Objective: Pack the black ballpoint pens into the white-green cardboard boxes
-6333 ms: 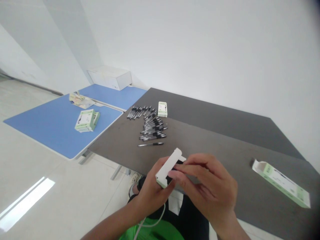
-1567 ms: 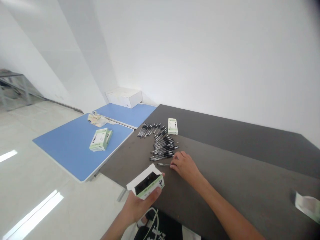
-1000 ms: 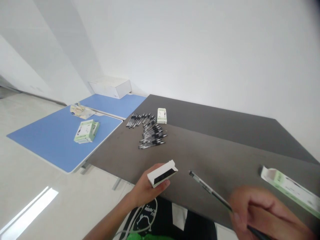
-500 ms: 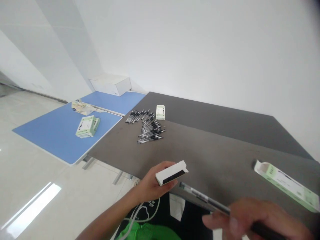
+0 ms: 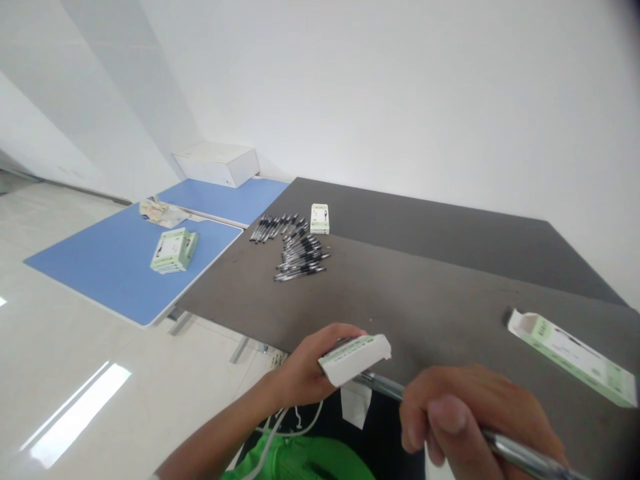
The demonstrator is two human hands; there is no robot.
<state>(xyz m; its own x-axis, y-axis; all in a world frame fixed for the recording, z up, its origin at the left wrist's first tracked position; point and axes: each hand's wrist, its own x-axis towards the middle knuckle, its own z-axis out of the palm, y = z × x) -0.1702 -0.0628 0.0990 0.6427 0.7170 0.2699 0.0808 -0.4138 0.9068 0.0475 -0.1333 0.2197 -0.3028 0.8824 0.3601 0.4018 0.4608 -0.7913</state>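
My left hand [image 5: 311, 365] is wrapped round a small white and green pen box [image 5: 356, 360], its flap end turned to the right. Between the fingers and thumb of my right hand [image 5: 475, 417] is a clear-barrelled pen [image 5: 384, 385], pointing left. The pen's far end passes at the lower edge of the box; whether it touches or enters it cannot be seen. A second pen box [image 5: 575, 360] lies on the dark table to the right, with its left end flap open. Farther off, a loose pile of several pens [image 5: 303, 253] is spread on the table.
A closed green-and-white box [image 5: 319, 219] sits behind the pens on the dark table [image 5: 425, 287]. On the blue table [image 5: 110, 267] at left are stacked pen boxes [image 5: 173, 250] and a crumpled wrapper [image 5: 163, 212]. A white carton [image 5: 220, 163] stands by the wall.
My left hand has turned the box so a printed side now shows instead of its dark opening. My right hand has moved left and up, bringing the pen to the box.
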